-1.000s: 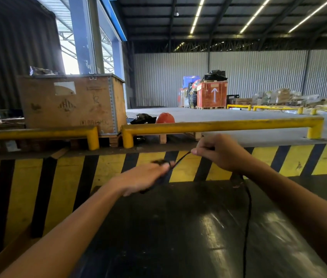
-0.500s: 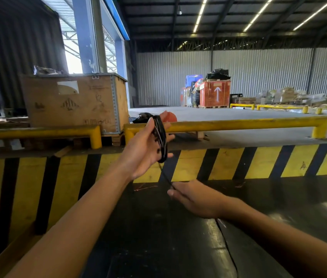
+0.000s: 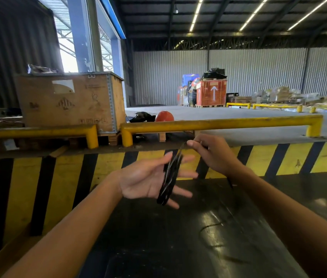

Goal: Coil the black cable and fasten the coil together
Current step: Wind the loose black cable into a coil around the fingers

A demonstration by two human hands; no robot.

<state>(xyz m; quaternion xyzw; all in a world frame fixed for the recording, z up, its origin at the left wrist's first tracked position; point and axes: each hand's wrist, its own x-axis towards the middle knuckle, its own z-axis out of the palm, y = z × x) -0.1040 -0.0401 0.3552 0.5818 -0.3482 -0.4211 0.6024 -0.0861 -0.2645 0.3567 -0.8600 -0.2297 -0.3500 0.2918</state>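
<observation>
My left hand (image 3: pixel 148 181) is held palm up with its fingers spread. A flat bundle of black cable loops (image 3: pixel 168 180) is wrapped around those fingers and hangs below them. My right hand (image 3: pixel 212 155) is above and to the right, pinching a strand of the same cable that runs from the top of the bundle. The loose rest of the cable (image 3: pixel 208 227) drops behind my right wrist and trails blurred over the dark glossy surface (image 3: pixel 158 247).
A yellow and black striped wall (image 3: pixel 58 177) stands just beyond my hands, topped by yellow guard rails (image 3: pixel 218 124). A large wooden crate (image 3: pixel 70 101) sits behind the left rail. An orange helmet (image 3: pixel 164 116) and stacked goods (image 3: pixel 211 93) lie farther back.
My left hand has dropped and turned palm up with the coil. My right hand has swung from low near the surface up to the top right of the coil, carrying the strand.
</observation>
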